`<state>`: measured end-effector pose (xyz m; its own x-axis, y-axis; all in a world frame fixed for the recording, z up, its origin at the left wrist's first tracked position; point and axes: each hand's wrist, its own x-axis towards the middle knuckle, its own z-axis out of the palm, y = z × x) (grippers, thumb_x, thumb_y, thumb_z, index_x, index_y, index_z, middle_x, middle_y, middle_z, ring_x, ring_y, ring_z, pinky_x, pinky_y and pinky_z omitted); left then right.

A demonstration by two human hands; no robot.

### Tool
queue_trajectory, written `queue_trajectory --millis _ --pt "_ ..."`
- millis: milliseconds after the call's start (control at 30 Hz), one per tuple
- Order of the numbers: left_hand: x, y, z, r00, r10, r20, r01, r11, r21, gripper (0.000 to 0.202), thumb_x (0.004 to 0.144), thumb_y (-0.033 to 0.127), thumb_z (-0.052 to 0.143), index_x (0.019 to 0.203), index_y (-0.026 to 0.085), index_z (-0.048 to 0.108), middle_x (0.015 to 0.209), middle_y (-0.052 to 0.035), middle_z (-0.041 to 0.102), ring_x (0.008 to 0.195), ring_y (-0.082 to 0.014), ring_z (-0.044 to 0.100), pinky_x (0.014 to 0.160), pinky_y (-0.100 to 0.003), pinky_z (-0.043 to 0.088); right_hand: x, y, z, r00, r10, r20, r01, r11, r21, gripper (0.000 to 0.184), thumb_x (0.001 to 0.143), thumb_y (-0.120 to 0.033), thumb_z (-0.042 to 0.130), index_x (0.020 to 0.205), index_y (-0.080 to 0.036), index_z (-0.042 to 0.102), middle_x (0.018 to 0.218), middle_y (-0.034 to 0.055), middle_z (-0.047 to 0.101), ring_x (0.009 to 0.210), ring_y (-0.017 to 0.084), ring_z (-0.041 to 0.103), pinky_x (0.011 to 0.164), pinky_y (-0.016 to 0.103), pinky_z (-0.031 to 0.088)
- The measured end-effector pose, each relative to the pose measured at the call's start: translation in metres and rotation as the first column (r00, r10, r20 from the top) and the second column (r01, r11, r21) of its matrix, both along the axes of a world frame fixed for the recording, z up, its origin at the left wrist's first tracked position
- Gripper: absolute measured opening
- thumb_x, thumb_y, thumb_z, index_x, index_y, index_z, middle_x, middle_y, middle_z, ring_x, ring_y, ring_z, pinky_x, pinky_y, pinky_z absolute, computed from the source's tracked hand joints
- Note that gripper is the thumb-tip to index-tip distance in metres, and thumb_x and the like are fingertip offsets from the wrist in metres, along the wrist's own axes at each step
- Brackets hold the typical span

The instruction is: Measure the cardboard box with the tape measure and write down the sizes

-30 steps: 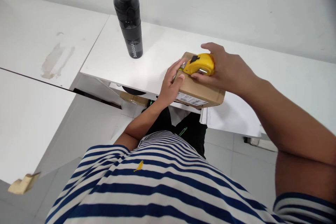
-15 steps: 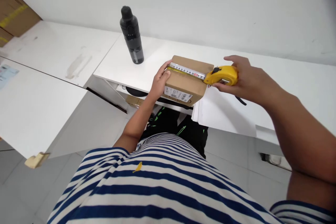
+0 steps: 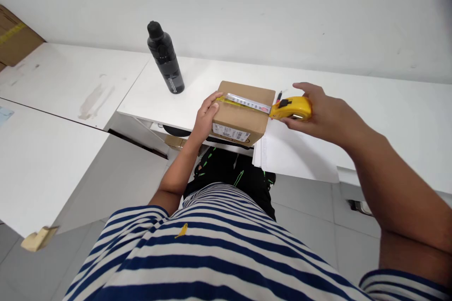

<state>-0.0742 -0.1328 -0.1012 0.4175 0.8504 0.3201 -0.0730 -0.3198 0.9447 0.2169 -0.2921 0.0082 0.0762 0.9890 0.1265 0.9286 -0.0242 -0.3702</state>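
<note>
Box (image 3: 240, 116) is held at the table's (image 3: 197, 75) front edge, its left end grasped by the left hand (image 3: 206, 115), where the blade (image 3: 247, 102) is met by the fingers. The yellow case (image 3: 291, 108) is clasped in the right hand (image 3: 325, 110), just off the box's right edge. The box is judged light and fairly stiff, best gripped by opposite sides; its contents cannot be seen. The case is probably hard, smooth and a little slippery, so best cupped round its curved back; the thin blade seems springy. Matt brown cardboard, square-edged, is marked by a white label (image 3: 231, 131); flat white papers (image 3: 300, 155) are overlapped beside it.
</note>
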Motion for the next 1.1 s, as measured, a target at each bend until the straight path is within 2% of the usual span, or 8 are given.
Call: queue_trajectory --millis 367,467,533,600,733,833,1000,1100 --pt "0.0 -0.006 -0.005 1.0 -0.009 0.002 0.009 1.0 -0.004 0.061 0.102 0.064 0.053 0.156 0.036 0.048 0.167 -0.0076 0.05 0.156 -0.0307 0.048 0.13 -0.054 0.039 -0.027 0.034 0.015 0.989 0.145 0.012 -0.146 0.987 0.066 0.089 0.079 -0.071 0.072 0.155 -0.031 0.047 0.096 0.006 0.077 0.079 0.035 0.072 0.068 0.052 0.058" --pt "-0.009 -0.024 0.012 0.978 0.208 -0.034 -0.198 0.964 0.179 0.063 0.101 0.066 0.056 0.156 0.034 0.049 0.167 -0.01 0.05 0.159 -0.0313 0.043 0.135 -0.055 0.03 -0.047 0.036 0.006 0.975 0.208 -0.077 -0.188 0.96 0.209 0.086 0.08 -0.069 0.076 0.151 -0.027 0.051 0.117 0.0121 0.077 0.096 0.037 0.075 0.079 0.057 0.063" --pt "-0.016 -0.044 0.028 0.952 0.306 -0.025 -0.268 0.87 0.415 0.069 0.097 0.067 0.063 0.156 0.035 0.049 0.167 -0.0099 0.051 0.161 -0.0329 0.04 0.138 -0.058 0.019 -0.063 0.029 -0.005 0.952 0.26 -0.164 -0.193 0.92 0.341 0.083 0.079 -0.07 0.079 0.148 -0.031 0.052 0.128 0.0126 0.073 0.108 0.038 0.075 0.085 0.059 0.064" --pt "-0.021 -0.068 0.042 0.98 0.194 -0.034 -0.143 0.819 0.556 0.085 0.087 0.076 0.069 0.159 0.037 0.046 0.162 -0.0101 0.057 0.156 -0.0344 0.048 0.137 -0.059 0.023 -0.079 0.015 -0.02 0.905 0.339 -0.255 -0.2 0.872 0.447 0.083 0.079 -0.071 0.081 0.149 -0.039 0.05 0.129 0.0108 0.073 0.11 0.037 0.075 0.085 0.059 0.066" --pt "-0.016 -0.107 0.051 0.987 -0.155 0.035 0.113 0.84 0.531 0.09 0.085 0.082 0.064 0.161 0.038 0.044 0.138 -0.0088 0.074 0.123 -0.0266 0.074 0.109 -0.045 0.059 -0.106 -0.021 -0.045 0.787 0.527 -0.321 -0.269 0.761 0.59 0.095 0.082 -0.067 0.082 0.16 -0.057 0.029 0.119 0.0051 0.076 0.093 0.033 0.079 0.07 0.055 0.069" --pt "-0.009 -0.114 0.043 0.981 -0.19 0.043 0.132 0.811 0.57 0.085 0.089 0.082 0.059 0.159 0.035 0.048 0.129 -0.0094 0.078 0.114 -0.025 0.077 0.103 -0.043 0.062 -0.115 -0.038 -0.053 0.741 0.564 -0.364 -0.204 0.706 0.678 0.091 0.089 -0.063 0.074 0.163 -0.059 0.021 0.111 0.0036 0.075 0.086 0.03 0.079 0.064 0.05 0.069" --pt "-0.021 -0.099 0.037 0.975 -0.088 -0.205 0.212 0.647 0.732 0.077 0.094 0.08 0.053 0.144 0.023 0.062 0.114 -0.0109 0.083 0.103 -0.0246 0.078 0.101 -0.043 0.058 -0.111 -0.046 -0.053 0.708 0.513 -0.485 -0.108 0.758 0.644 0.087 0.093 -0.042 0.076 0.165 -0.044 0.027 0.099 0.0019 0.072 0.075 0.024 0.074 0.061 0.041 0.067" --pt "-0.036 -0.097 0.051 0.885 -0.125 -0.448 0.375 0.762 0.528 0.062 0.092 0.079 0.058 0.106 0.021 0.073 0.09 -0.0065 0.08 0.085 -0.0211 0.074 0.084 -0.036 0.056 -0.106 -0.044 -0.05 0.743 0.537 -0.399 -0.163 0.724 0.67 0.085 0.092 -0.039 0.08 0.163 -0.037 0.032 0.097 0.0023 0.072 0.073 0.021 0.073 0.062 0.037 0.065"
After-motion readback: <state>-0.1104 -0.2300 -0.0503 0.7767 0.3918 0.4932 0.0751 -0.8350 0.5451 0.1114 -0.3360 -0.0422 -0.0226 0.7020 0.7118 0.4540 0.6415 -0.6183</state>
